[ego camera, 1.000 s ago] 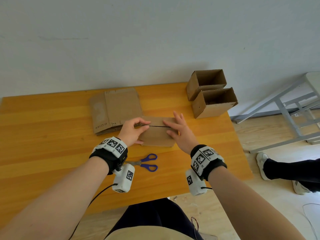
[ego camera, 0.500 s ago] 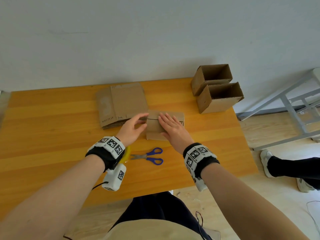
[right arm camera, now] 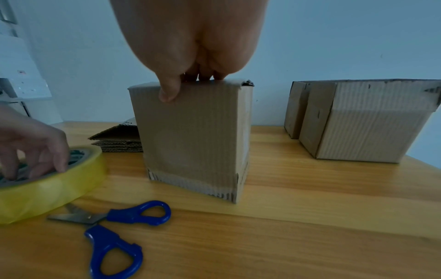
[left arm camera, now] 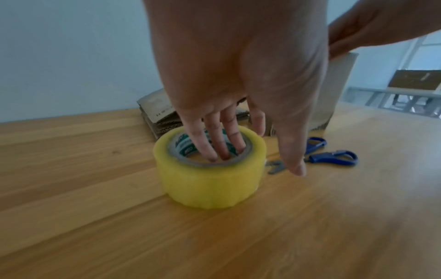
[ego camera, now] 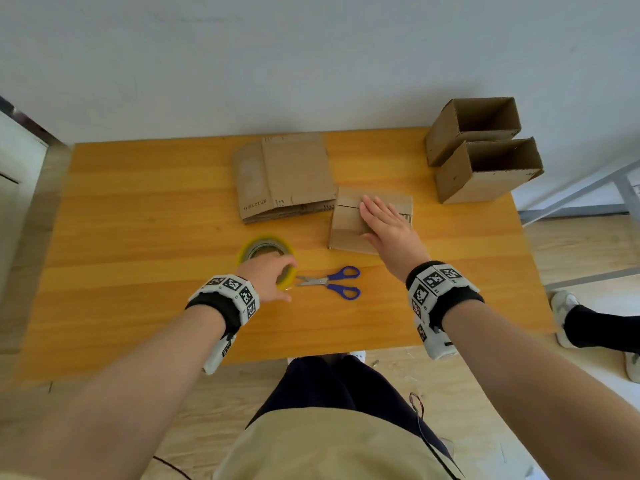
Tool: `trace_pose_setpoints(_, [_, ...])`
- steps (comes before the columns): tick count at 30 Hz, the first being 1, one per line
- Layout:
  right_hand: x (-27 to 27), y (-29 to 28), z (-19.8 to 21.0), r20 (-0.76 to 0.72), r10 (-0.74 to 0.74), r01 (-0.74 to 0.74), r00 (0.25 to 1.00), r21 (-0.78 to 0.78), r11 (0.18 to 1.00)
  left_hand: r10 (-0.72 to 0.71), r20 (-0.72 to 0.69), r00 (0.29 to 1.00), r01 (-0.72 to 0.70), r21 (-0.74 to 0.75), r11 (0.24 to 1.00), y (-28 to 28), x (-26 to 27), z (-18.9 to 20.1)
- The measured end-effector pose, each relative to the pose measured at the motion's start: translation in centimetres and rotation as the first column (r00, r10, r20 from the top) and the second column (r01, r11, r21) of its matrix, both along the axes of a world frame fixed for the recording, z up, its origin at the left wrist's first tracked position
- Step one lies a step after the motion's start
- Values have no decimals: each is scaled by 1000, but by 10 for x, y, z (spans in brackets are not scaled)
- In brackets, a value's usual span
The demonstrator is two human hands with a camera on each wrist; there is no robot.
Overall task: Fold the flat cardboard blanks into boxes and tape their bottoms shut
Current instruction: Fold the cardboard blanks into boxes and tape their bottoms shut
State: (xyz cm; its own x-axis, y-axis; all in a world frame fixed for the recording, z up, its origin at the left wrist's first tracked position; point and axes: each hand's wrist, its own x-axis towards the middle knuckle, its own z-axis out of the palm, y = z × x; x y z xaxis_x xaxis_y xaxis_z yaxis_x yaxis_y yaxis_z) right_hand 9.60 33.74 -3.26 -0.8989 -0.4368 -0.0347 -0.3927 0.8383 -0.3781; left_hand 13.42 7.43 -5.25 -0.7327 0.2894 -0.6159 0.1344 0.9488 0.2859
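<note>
A folded cardboard box (ego camera: 346,223) (right arm camera: 195,141) stands on the wooden table (ego camera: 138,237) with its closed flaps on top. My right hand (ego camera: 384,220) (right arm camera: 190,47) lies flat on those flaps, and its thumb hangs over the near face. A yellow tape roll (ego camera: 242,252) (left arm camera: 210,181) (right arm camera: 47,188) lies flat nearer to me, on the left. My left hand (ego camera: 266,275) (left arm camera: 238,66) reaches down onto it. Several of its fingers dip into the core, and the thumb stands off the outer wall. A stack of flat blanks (ego camera: 287,174) (left arm camera: 155,113) lies behind the roll.
Blue-handled scissors (ego camera: 332,282) (right arm camera: 119,226) lie shut just right of the tape roll. Two finished boxes (ego camera: 485,174) (right arm camera: 365,122) stand open-topped at the table's back right corner. A grey metal frame (ego camera: 588,188) and another person's foot (ego camera: 568,317) are on the floor to the right.
My left hand has left the box and come back toward me onto the tape roll. My right hand has stayed flat on the box's flaps.
</note>
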Motion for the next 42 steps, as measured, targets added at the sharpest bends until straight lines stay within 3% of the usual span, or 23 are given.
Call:
trace_pose_setpoints(8, [1, 0, 0, -10, -16, 16, 1000, -10, 1000, -118, -94, 988, 106, -128, 986, 4, 17, -8])
trace_pose_setpoints(14, [1, 0, -1, -17, -23, 22, 1000, -43, 999, -1, -115, 993, -2, -28, 1000, 7, 3, 7])
trace_pose_setpoints(20, [1, -3, 7, 39, -58, 61, 998, -75, 995, 147, -160, 976, -119, 170, 978, 11, -20, 38])
trace_pose_setpoints(25, [-2, -3, 18, 82, -76, 82, 994, -68, 994, 190, -164, 968, -134, 304, 943, 17, -44, 74])
trace_pose_setpoints(31, [-5, -5, 27, 185, -84, 91, 979, -31, 995, 177, -207, 962, -97, 344, 934, 32, -68, 121])
trace_pose_setpoints(36, [-13, -6, 37, 325, -161, 224, 932, -164, 961, 109, -235, 966, -29, 322, 946, 54, -82, 141])
trace_pose_setpoints(42, [-26, -7, 45, 532, -255, 476, 807, -330, 816, 6, -219, 976, 55, 268, 962, 81, -88, 145])
